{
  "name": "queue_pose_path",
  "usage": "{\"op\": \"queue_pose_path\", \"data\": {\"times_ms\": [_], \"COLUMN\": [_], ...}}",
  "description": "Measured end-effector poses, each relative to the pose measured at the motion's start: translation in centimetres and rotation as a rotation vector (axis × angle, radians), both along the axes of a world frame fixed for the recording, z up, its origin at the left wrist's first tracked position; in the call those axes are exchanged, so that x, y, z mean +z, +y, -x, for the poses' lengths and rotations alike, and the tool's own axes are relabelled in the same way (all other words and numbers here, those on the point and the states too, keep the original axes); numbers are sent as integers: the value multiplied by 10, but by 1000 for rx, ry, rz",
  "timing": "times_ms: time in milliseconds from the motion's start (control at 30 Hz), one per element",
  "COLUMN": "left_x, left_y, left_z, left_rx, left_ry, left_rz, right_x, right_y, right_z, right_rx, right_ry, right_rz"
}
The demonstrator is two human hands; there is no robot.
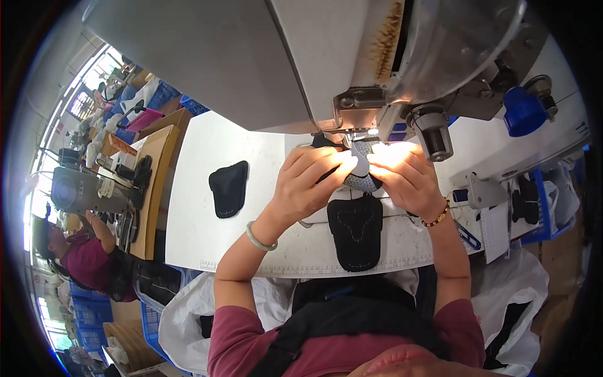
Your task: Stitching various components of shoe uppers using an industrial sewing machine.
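Observation:
Under the lit needle area of a sewing machine, a grey patterned fabric piece with black parts is pinched between my two hands. My left hand grips its left side, fingertips close to the needle. On the other side, my right hand presses its right edge with thumb and fingers. Bright light washes out some of the fingertips. Just below my hands lies a black padded piece, shaped like a shoe tongue, with stitching on it. A similar black piece rests farther left on the white table.
A blue-handled cutter lies right of my right forearm. White bags hang below the table's front edge. Blue crates stand at the right. To the left, another person sits at another sewing machine.

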State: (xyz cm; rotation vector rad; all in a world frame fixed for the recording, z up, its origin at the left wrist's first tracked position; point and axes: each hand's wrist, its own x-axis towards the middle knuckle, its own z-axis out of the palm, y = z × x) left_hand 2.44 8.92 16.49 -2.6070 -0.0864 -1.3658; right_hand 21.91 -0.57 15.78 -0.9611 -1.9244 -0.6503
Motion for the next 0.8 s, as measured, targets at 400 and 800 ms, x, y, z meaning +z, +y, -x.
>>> {"op": "queue_pose_path", "data": {"times_ms": [400,800], "left_x": [-3,-18], "left_y": [26,41], "left_z": [0,-4], "left_rx": [-130,-161], "left_ry": [-39,-139], "left_rz": [160,340], "right_x": [-6,-5], "right_y": [-4,5], "right_z": [27,35], "right_rx": [-204,-251], "right_ry": [-69,1], "right_rz": [-30,-68]}}
